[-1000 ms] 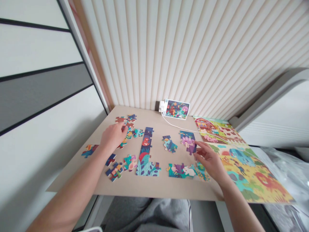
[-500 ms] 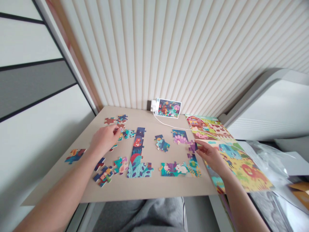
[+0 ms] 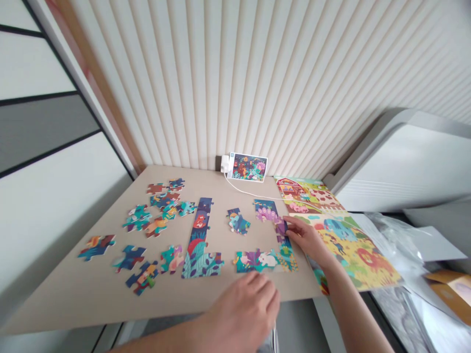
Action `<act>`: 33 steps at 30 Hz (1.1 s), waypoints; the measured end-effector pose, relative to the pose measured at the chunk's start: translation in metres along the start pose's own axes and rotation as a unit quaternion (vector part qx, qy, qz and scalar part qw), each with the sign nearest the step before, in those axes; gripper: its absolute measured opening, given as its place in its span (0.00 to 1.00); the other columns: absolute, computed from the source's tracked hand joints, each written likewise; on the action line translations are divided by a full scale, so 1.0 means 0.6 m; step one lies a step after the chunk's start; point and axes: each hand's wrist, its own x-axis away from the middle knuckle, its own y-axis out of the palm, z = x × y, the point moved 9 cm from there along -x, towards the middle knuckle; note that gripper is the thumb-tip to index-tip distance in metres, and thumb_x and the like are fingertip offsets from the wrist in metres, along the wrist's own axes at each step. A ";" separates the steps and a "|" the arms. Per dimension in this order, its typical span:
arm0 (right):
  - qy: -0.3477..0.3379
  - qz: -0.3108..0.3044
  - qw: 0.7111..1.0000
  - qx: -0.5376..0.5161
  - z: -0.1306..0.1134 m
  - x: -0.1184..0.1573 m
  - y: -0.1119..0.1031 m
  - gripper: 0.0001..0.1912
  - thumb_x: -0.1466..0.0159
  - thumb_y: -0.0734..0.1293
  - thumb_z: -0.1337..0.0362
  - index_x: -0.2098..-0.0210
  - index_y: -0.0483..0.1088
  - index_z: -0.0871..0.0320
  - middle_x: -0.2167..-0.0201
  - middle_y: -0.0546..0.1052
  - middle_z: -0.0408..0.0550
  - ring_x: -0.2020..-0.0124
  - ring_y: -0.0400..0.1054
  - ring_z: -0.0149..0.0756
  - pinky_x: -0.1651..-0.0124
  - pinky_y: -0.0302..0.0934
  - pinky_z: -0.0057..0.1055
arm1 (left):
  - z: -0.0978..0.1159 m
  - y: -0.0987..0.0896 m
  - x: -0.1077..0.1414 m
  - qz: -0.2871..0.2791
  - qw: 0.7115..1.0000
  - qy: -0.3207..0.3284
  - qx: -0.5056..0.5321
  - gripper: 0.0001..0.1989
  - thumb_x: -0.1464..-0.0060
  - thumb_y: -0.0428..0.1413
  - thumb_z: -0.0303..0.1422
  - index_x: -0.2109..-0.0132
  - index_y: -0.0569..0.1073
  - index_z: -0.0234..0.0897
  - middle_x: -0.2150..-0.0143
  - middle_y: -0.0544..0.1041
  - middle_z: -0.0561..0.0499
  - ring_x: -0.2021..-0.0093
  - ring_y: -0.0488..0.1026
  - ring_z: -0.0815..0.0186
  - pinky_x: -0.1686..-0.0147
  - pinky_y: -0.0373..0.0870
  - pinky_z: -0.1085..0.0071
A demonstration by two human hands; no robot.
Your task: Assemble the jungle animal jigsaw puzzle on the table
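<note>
My right hand [image 3: 307, 240] grips the right side of a purple puzzle piece [image 3: 281, 227] with thumb and fingertips. This piece meets the pink-and-blue piece [image 3: 266, 211] above and the dark plant strip below it. My left hand [image 3: 246, 309] hovers at the table's front edge, fingers bent down and tips hidden. Just beyond it lies the joined rabbit strip [image 3: 255, 260]. Left of that, an L-shaped joined section [image 3: 201, 240] shows a red animal and leaves. A loose blue piece [image 3: 238, 221] lies between the two sections.
Several loose puzzle pieces [image 3: 156, 225] are scattered on the left of the beige table [image 3: 110, 299]. A picture card [image 3: 249, 167] leans at the back wall beside a white charger [image 3: 224, 163], whose cable runs right. Two picture boards [image 3: 353, 250] lie on the right.
My left hand has moved from the loose pieces on the left to the front edge. The purple piece now sits against the strip below, with my right hand still at it. The view has shifted.
</note>
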 end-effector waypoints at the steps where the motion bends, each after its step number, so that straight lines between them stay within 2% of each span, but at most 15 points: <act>1: -0.003 -0.001 1.000 0.007 -0.002 0.002 0.000 0.22 0.33 0.67 0.59 0.40 0.72 0.49 0.44 0.78 0.50 0.52 0.76 0.44 0.49 0.72 0.43 | 0.024 0.014 -0.016 0.008 1.000 0.017 0.012 0.15 0.33 0.56 0.40 0.49 0.74 0.32 0.57 0.77 0.45 0.52 0.73 0.57 0.49 0.69 0.61; 3: -0.012 0.001 1.000 0.026 -0.008 0.006 -0.001 0.22 0.33 0.67 0.60 0.40 0.72 0.49 0.44 0.78 0.51 0.53 0.75 0.43 0.48 0.71 0.44 | 0.039 0.045 -0.046 0.032 0.999 0.007 0.020 0.21 0.33 0.55 0.44 0.44 0.73 0.30 0.50 0.78 0.43 0.46 0.72 0.57 0.44 0.67 0.62; 5: -0.026 0.005 0.999 0.043 -0.014 0.009 -0.001 0.22 0.34 0.67 0.61 0.41 0.73 0.49 0.42 0.77 0.51 0.52 0.75 0.43 0.47 0.70 0.45 | 0.029 0.073 -0.070 0.060 0.998 -0.033 -0.006 0.28 0.32 0.53 0.47 0.37 0.69 0.28 0.39 0.74 0.38 0.37 0.67 0.53 0.35 0.60 0.59; 7: -0.040 0.009 0.998 0.053 -0.018 0.010 0.001 0.21 0.34 0.67 0.62 0.42 0.74 0.49 0.40 0.75 0.51 0.48 0.74 0.45 0.43 0.69 0.46 | 0.012 0.099 -0.084 0.078 0.994 -0.067 -0.024 0.33 0.32 0.51 0.51 0.33 0.66 0.28 0.31 0.67 0.36 0.30 0.60 0.51 0.31 0.53 0.55; 11: -0.049 0.012 0.996 0.070 -0.023 0.008 0.008 0.22 0.35 0.66 0.64 0.42 0.74 0.49 0.40 0.75 0.52 0.41 0.71 0.47 0.37 0.64 0.48 | -0.009 0.133 -0.088 0.076 0.992 -0.100 -0.010 0.38 0.31 0.45 0.55 0.29 0.60 0.28 0.26 0.59 0.37 0.26 0.55 0.50 0.29 0.50 0.54; 19: -0.049 0.000 0.995 0.090 -0.039 0.006 0.023 0.23 0.36 0.68 0.65 0.42 0.75 0.50 0.43 0.78 0.51 0.41 0.71 0.48 0.35 0.62 0.50 | -0.025 0.121 -0.059 0.055 0.991 -0.108 0.057 0.35 0.30 0.44 0.53 0.28 0.59 0.34 0.25 0.57 0.41 0.26 0.54 0.55 0.27 0.48 0.59; 26: -0.056 0.002 0.993 0.102 -0.051 0.004 0.030 0.19 0.34 0.66 0.64 0.44 0.77 0.48 0.41 0.76 0.51 0.39 0.70 0.47 0.35 0.62 0.50 | -0.041 0.119 -0.058 0.052 0.984 -0.130 0.109 0.34 0.30 0.44 0.53 0.29 0.61 0.36 0.25 0.58 0.42 0.25 0.54 0.55 0.27 0.49 0.58; 33: -0.077 0.003 0.987 0.138 -0.051 0.000 0.037 0.19 0.32 0.64 0.65 0.44 0.78 0.49 0.41 0.76 0.52 0.39 0.69 0.48 0.34 0.62 0.51 | -0.048 0.114 -0.061 0.056 0.983 -0.132 0.117 0.33 0.30 0.45 0.53 0.29 0.61 0.36 0.26 0.59 0.42 0.26 0.56 0.55 0.27 0.49 0.57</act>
